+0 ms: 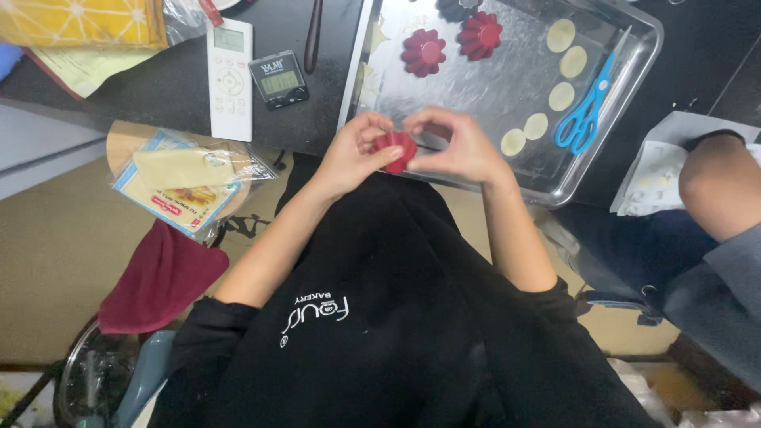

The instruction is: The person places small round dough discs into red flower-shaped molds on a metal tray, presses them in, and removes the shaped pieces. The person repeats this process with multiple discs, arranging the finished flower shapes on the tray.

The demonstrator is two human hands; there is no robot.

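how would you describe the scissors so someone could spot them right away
Start at the big metal baking tray on the dark counter. Along its right side, next to a row of pale dough rounds, lie the scissors. Their bright blue handles are the only blue in the tray.

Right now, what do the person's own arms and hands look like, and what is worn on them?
Both arms are bare from the elbow down. Black sleeves are pushed up to the elbows, part of a black top with a white printed logo on the chest. The left hand and right hand are bare: no gloves, and no rings, watch or bracelets show. Fingernails look short and unpainted.
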